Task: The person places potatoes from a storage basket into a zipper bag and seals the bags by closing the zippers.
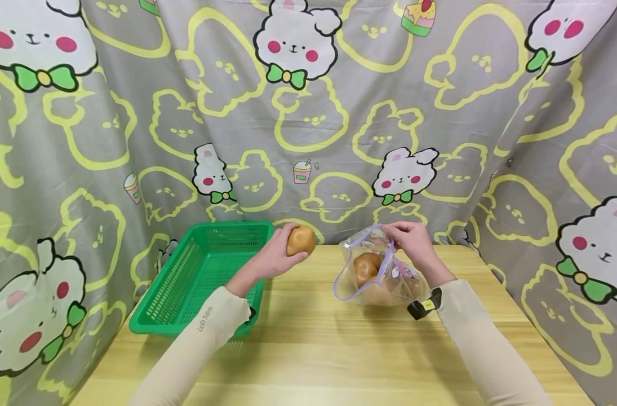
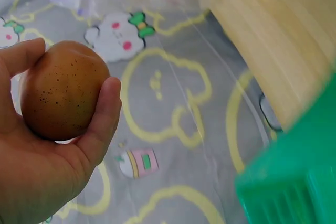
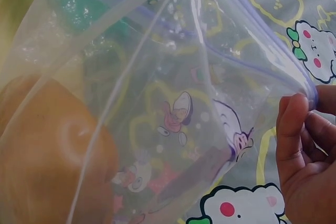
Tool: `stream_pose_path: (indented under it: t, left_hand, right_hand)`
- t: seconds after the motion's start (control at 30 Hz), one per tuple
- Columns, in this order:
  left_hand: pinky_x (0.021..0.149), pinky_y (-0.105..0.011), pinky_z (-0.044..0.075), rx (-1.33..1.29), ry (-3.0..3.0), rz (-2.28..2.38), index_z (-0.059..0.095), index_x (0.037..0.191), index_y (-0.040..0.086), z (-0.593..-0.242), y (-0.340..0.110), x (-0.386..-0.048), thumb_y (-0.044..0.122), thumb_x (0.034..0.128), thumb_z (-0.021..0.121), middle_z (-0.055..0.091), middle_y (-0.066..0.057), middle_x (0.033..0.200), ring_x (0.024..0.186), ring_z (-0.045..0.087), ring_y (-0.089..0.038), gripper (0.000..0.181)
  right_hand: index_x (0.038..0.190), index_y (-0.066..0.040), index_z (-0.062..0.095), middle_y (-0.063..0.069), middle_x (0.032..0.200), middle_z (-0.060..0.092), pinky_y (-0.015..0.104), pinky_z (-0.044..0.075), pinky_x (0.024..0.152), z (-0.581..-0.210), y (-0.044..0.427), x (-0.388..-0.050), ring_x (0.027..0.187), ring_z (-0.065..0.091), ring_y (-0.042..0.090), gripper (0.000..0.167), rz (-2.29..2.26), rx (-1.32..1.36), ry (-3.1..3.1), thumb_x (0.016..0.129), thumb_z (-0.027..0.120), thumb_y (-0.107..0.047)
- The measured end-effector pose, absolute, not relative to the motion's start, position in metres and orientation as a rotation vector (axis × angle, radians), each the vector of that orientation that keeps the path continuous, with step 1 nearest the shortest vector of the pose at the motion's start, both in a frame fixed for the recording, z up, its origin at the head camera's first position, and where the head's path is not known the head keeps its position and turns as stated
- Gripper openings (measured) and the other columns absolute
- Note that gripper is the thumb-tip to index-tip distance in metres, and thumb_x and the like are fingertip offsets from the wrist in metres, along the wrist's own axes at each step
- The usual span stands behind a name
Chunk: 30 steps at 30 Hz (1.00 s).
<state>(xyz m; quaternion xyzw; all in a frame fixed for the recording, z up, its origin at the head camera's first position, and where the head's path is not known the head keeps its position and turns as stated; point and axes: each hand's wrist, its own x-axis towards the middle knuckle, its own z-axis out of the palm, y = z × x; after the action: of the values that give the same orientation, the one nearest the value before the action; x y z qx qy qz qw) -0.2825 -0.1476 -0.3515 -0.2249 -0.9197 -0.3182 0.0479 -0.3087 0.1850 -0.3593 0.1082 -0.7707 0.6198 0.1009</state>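
Note:
My left hand [image 1: 276, 252] grips a rounded brown fruit [image 1: 301, 241], which looks like a pear, between thumb and fingers. Dark specks dot its skin in the left wrist view, where the fruit [image 2: 64, 90] hangs in front of the curtain. With thumb and fingertips, my right hand [image 1: 413, 241] pinches the purple-edged rim of a clear zip bag [image 1: 404, 282]. The bag's mouth gapes toward the left. Inside it lies at least one similar brown fruit [image 1: 366, 269], large behind the plastic in the right wrist view. Cartoon prints cover part of the bag.
A green plastic basket [image 1: 196, 282] with perforated sides stands at the left of the wooden table [image 1: 313, 344], just left of my left hand. A grey curtain [image 1: 333, 113] with cartoon figures hangs behind the table and along its sides.

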Motion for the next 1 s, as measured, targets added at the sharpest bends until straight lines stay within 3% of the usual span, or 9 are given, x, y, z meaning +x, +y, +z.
stream_pose_path:
  t: [0.47,0.67,0.77,1.0]
  left_hand:
    - [0.084,-0.041,0.043,-0.869,-2.803,-1.122,0.028,0.145,0.010,-0.362,-0.087,-0.263,0.014,0.0771,0.058,0.043,-0.017,0.124,0.101,0.050,-0.025,0.074]
    - [0.089,-0.036,0.043,-0.971,-2.788,-1.142,0.023,0.147,0.004,-0.369,-0.067,-0.257,0.014,0.0821,0.060,0.044,-0.016,0.132,0.106,0.051,-0.023,0.075]
    - [0.084,-0.031,0.045,-0.998,-2.779,-1.237,0.024,0.146,0.005,-0.372,-0.059,-0.254,0.017,0.0858,0.062,0.047,-0.013,0.129,0.100,0.054,-0.018,0.072]
    - [0.076,-0.025,0.048,-1.000,-2.726,-1.343,0.036,0.136,0.005,-0.377,-0.047,-0.251,0.023,0.0891,0.065,0.054,-0.011,0.120,0.092,0.058,-0.013,0.058]
  right_hand:
    - [0.097,0.012,0.066,0.014,0.070,0.061,0.023,0.049,0.051,-0.359,0.184,-0.309,0.052,0.053,0.009,0.033,1.847,0.313,-2.282,0.091,0.066,-0.020]
    - [0.099,0.014,0.065,0.009,0.068,0.060,0.026,0.049,0.051,-0.361,0.187,-0.310,0.052,0.053,0.010,0.033,1.839,0.298,-2.311,0.092,0.064,-0.018]
    - [0.099,0.015,0.063,0.009,0.068,0.060,0.027,0.050,0.052,-0.357,0.185,-0.306,0.052,0.053,0.010,0.034,1.840,0.302,-2.320,0.092,0.064,-0.017]
    - [0.096,0.015,0.064,0.002,0.063,0.058,0.029,0.050,0.051,-0.346,0.182,-0.297,0.051,0.052,0.009,0.027,1.822,0.328,-2.319,0.092,0.062,-0.012]
